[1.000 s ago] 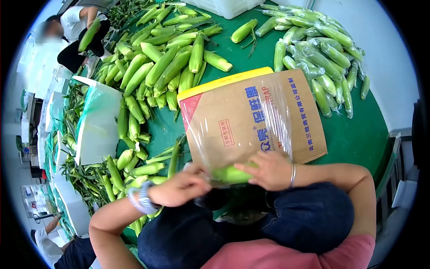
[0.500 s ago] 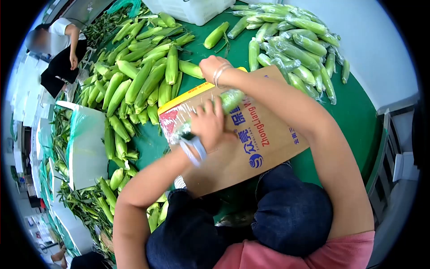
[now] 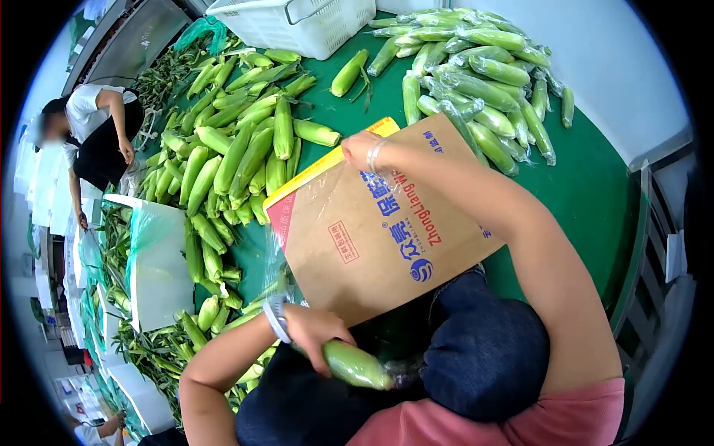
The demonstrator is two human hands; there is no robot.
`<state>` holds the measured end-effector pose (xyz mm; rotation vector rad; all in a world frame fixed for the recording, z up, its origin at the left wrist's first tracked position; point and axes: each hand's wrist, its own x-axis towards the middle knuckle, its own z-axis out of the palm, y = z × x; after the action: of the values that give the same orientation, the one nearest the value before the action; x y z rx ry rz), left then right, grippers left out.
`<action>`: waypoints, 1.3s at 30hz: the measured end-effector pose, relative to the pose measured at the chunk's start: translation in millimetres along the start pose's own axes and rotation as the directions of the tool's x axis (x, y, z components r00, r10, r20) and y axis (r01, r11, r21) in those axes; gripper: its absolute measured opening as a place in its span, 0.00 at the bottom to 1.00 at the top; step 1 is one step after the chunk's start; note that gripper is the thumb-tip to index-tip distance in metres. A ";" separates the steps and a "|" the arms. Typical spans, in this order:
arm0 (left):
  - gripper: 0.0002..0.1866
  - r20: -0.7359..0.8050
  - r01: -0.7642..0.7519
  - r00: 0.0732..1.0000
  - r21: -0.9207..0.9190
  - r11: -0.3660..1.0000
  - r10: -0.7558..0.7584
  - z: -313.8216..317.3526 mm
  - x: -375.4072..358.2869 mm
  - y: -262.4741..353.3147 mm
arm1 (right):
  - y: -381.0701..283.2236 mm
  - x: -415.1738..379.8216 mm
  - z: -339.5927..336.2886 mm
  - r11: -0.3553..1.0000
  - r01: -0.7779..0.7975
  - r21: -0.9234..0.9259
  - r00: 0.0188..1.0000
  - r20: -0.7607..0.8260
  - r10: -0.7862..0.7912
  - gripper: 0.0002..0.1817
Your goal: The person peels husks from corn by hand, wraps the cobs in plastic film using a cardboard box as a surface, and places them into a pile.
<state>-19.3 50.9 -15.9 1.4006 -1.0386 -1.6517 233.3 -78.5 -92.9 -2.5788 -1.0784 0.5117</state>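
Low over my lap, my left hand (image 3: 318, 336) is closed around a husked-green ear of corn (image 3: 355, 366) in clear plastic film. A loose twist of film trails from the ear's right end. My right hand (image 3: 362, 150) lies at the far yellow edge of a large brown cardboard box (image 3: 327, 275) printed with blue and red lettering. Its fingers curl over that edge, and their tips are hidden. The box rests tilted against my knees. Clear film hangs by its left side.
Unwrapped corn (image 3: 242, 160) is heaped on the green table (image 3: 587, 201) at the left. Film-wrapped ears (image 3: 476, 89) lie piled at the far right. A white basket (image 3: 305, 30) stands at the back, a white bin (image 3: 160, 267) at the left. Another person (image 3: 100, 126) bends nearby.
My left hand has moved from above the box down to my lap, with the wrapped ear in it. My right hand has come slightly nearer, onto the box's yellow edge.
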 end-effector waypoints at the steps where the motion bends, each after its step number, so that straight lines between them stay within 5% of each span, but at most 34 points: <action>1: 0.32 -0.182 -0.175 0.975 -0.274 0.946 0.128 12.1 -10.1 -18.6 | 3.1 -12.4 4.1 0.993 0.076 0.095 0.997 -0.035 -0.073 0.18; 3: 0.34 -0.443 -0.396 0.895 -0.734 0.552 0.053 27.0 -38.8 -15.6 | 20.0 -34.6 23.5 0.936 0.300 0.184 0.940 -0.226 -0.257 0.20; 4: 0.35 -0.565 -0.515 0.825 -0.737 0.438 0.019 33.5 -41.5 -36.4 | 22.5 -48.1 28.4 0.919 0.341 0.200 0.921 -0.265 -0.285 0.22; 5: 0.39 -0.766 -0.729 0.641 -0.590 0.347 0.046 33.5 -33.7 -27.6 | 16.5 -61.4 33.7 0.897 0.387 0.214 0.900 -0.298 -0.317 0.24; 6: 0.40 -0.899 -0.831 0.413 -0.437 0.344 -0.143 30.7 -25.4 -16.7 | 1.8 -76.3 40.6 0.857 0.443 0.263 0.885 -0.279 -0.372 0.26; 7: 0.39 -0.956 -0.799 0.215 -0.290 0.526 -0.200 20.2 -27.3 -25.4 | -16.4 -94.3 43.6 0.815 0.491 0.309 0.867 -0.265 -0.422 0.28; 8: 0.39 -0.974 -0.819 0.077 -0.185 0.543 -0.215 8.6 -23.6 -16.8 | -53.7 -115.3 18.4 0.692 0.300 0.656 0.909 0.023 -0.416 0.34; 9: 0.38 -0.972 -0.825 -0.057 -0.083 0.559 -0.229 -1.9 -16.3 -5.2 | -72.4 -126.7 42.8 0.470 0.220 0.855 0.914 -0.012 -0.406 0.35; 11: 0.38 -0.977 -0.923 -0.131 0.058 0.379 -0.168 -17.0 -7.2 9.7 | -106.5 -145.1 49.7 0.267 0.011 0.964 0.858 0.128 -0.497 0.31; 12: 0.33 -0.965 -0.940 -0.170 0.099 0.327 -0.197 -19.0 -3.2 20.4 | -116.1 -154.1 52.3 0.278 0.013 0.961 0.852 0.135 -0.505 0.31; 13: 0.33 -0.962 -0.940 -0.189 0.120 0.320 -0.195 -20.1 -4.1 23.3 | -122.7 -162.2 54.0 0.069 -0.255 0.964 0.822 0.254 -0.509 0.30; 14: 0.28 -0.907 -0.828 -0.374 0.231 0.511 -0.194 -21.6 -5.1 24.5 | -124.7 -165.6 51.8 -0.133 -0.505 0.853 0.761 0.367 -0.534 0.29; 15: 0.23 -0.820 -0.665 -0.548 0.308 0.680 -0.165 -22.1 -7.2 25.1 | -120.9 -165.7 46.8 -0.101 -0.519 0.849 0.743 0.389 -0.544 0.29; 16: 0.17 -0.707 -0.537 -0.683 0.317 0.782 -0.183 -22.7 -16.3 25.3 | -113.0 -166.3 41.7 0.241 -0.192 0.951 0.881 0.275 -0.385 0.24; 17: 0.11 -0.567 -0.335 -0.820 0.369 0.867 -0.076 -24.8 -24.6 20.6 | -105.5 -167.6 36.1 0.577 0.132 0.806 0.947 0.070 -0.313 0.21; 19: 0.05 -0.740 -0.197 -0.668 0.084 0.977 -0.071 -8.1 -45.5 -1.7 | -92.5 -171.1 12.2 0.950 0.145 0.276 0.989 -0.047 -0.138 0.21; 20: 0.08 -0.702 0.020 -0.712 -0.016 1.000 0.003 -2.0 -45.8 6.4 | -91.6 -176.9 -0.8 0.978 0.204 0.038 0.966 -0.172 -0.194 0.19; 22: 0.18 -0.695 0.419 -0.702 -0.225 0.880 0.157 -5.2 -36.5 4.8 | -85.2 -175.3 -14.4 0.925 0.276 -0.263 0.828 -0.423 -0.367 0.19; 23: 0.21 -0.802 0.416 -0.597 -0.287 0.863 0.022 -4.3 -32.1 13.5 | -90.1 -174.1 -26.2 0.867 0.274 -0.416 0.772 -0.443 -0.457 0.18; 25: 0.22 -0.924 0.579 -0.322 -0.021 0.815 0.205 -5.3 -7.2 17.0 | -93.4 -161.5 -39.1 0.757 0.262 -0.599 0.693 -0.429 -0.579 0.16; 26: 0.22 -0.921 0.567 -0.340 -0.041 0.822 0.189 -9.7 3.5 13.7 | -87.3 -154.3 -43.3 0.713 0.277 -0.645 0.685 -0.388 -0.617 0.16; 28: 0.21 -0.658 0.385 -0.410 0.504 0.774 0.632 -18.0 14.3 1.2 | -54.9 -134.6 -47.7 0.760 0.303 -0.574 0.718 -0.386 -0.578 0.18; 29: 0.18 -0.596 0.438 -0.516 0.434 0.787 0.616 -13.6 1.7 -22.8 | -32.6 -124.7 -52.1 0.810 0.313 -0.496 0.755 -0.388 -0.529 0.20; 30: 0.14 -0.523 0.476 -0.611 0.356 0.804 0.594 -3.2 -19.1 -54.9 | -7.5 -120.4 -64.8 0.888 0.122 -0.444 0.854 -0.409 -0.322 0.19; 31: 0.13 -0.583 0.254 -0.785 0.003 0.967 0.208 23.2 -46.4 -78.5 | 22.9 -116.6 -83.8 0.918 -0.086 -0.388 0.901 -0.423 -0.094 0.19; 33: 0.13 -0.573 0.447 -0.814 -0.514 0.732 0.094 84.4 -90.1 -150.5 | 113.7 -102.4 -125.1 0.800 -0.394 -0.453 0.817 -0.572 0.078 0.27; 34: 0.18 -0.608 0.456 -0.779 -0.716 0.529 -0.152 123.3 -100.7 -202.5 | 133.9 -100.8 -154.6 0.789 -0.482 -0.382 0.791 -0.576 0.204 0.30; 35: 0.22 -0.640 0.538 -0.692 -0.765 0.353 -0.333 159.9 -105.6 -236.0 | 158.4 -97.4 -178.1 0.762 -0.567 -0.312 0.753 -0.570 0.327 0.32; 37: 0.32 -0.645 0.692 -0.483 -0.696 0.193 -0.592 207.3 -106.7 -271.6 | 361.0 -81.3 -217.4 0.745 -0.474 -0.470 0.659 -0.750 -0.055 0.31; 39: 0.28 -0.660 0.761 -0.429 -0.632 0.147 -0.616 210.0 -116.9 -275.7 | 344.2 -78.1 -200.8 0.798 -0.455 -0.396 0.671 -0.742 0.014 0.30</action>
<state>-216.6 296.4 -201.9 2.9762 0.9439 -0.8198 482.2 -394.1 -35.9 -2.9712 -0.6267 -0.8744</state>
